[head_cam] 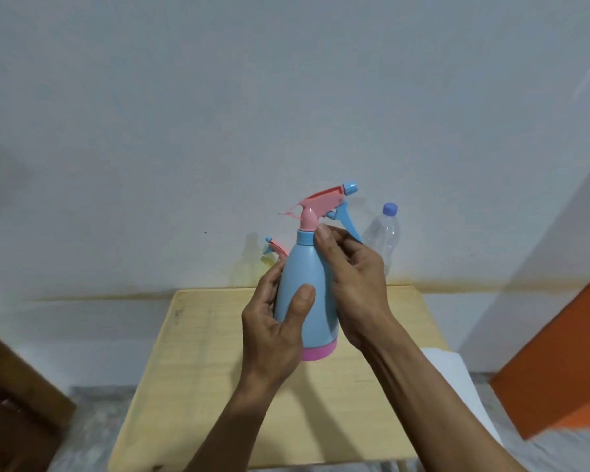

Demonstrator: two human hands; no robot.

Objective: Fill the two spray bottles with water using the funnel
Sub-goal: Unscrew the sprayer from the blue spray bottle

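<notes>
1. The blue spray bottle (307, 287) is held up in the air above the middle of the table (198, 369), upright and a little tilted. It has a pink band at the bottom and a pink spray head (315, 206) with a blue nozzle and a blue trigger.
2. The left hand (273, 332) grasps the lower body of this bottle; the thumb lies on the front and the fingers are curled around its left side.
3. The right hand (351, 277) holds the upper part, and its fingertips pinch at the blue collar just under the spray head.
4. The second spray bottle (276, 249) is mostly hidden behind the first one, near the far edge of the table; only its pink head and something yellow show.
5. A clear plastic bottle (382, 236) with a purple cap stands near the far right corner, by the wall.
</notes>
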